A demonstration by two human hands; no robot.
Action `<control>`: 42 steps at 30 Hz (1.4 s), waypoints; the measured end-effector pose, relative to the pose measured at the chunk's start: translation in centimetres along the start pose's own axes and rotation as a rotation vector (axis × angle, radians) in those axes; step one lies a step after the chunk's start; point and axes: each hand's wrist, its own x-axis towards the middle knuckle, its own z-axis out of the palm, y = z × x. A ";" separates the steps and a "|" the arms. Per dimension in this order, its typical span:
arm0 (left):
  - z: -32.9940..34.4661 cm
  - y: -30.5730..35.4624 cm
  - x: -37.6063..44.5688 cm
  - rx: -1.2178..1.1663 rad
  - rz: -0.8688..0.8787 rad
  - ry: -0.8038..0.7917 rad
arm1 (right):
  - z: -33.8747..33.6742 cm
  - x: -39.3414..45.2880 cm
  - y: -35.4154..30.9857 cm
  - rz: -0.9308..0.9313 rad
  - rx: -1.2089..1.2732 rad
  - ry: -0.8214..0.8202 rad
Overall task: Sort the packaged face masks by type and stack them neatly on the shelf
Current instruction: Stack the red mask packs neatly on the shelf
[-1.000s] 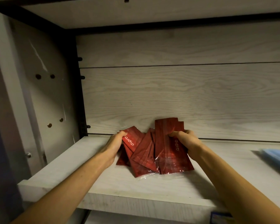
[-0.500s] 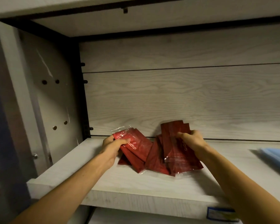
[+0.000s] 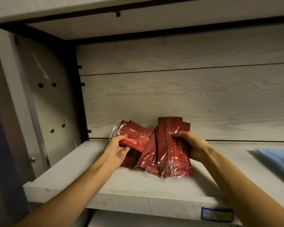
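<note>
- Step in hand: red packs are being gathered and squared on the shelf (image 3: 138, 190); sorting by colour is looking done for this lot.
- Left hand (image 3: 117, 150): pinching a small bunch of red mask packs (image 3: 134, 136), thumb on top, fingers beneath, tilting it leftward.
- Right hand (image 3: 193, 145): gripping the taller red bundle (image 3: 170, 145), its lower edge resting on the board.
- Loose red packs (image 3: 150, 154): fanning out between both bunches, overlapping them.
- Blue packs (image 3: 279, 159): lying well apart at the far right.
- Next move, judged: bringing both bunches together, aligning edges, taking in the fanned ones.
</note>
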 end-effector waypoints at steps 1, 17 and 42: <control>0.2 0.0 0.0 -0.019 0.009 -0.001 | 0.1 -0.1 0.0 0.005 0.006 -0.016; -1.5 1.8 -0.6 0.505 -0.054 -0.306 | -0.6 -0.4 -0.4 -0.168 0.041 0.123; 1.5 -2.9 -0.2 0.886 -0.023 -0.555 | -0.1 -1.8 -0.9 -0.091 0.054 0.035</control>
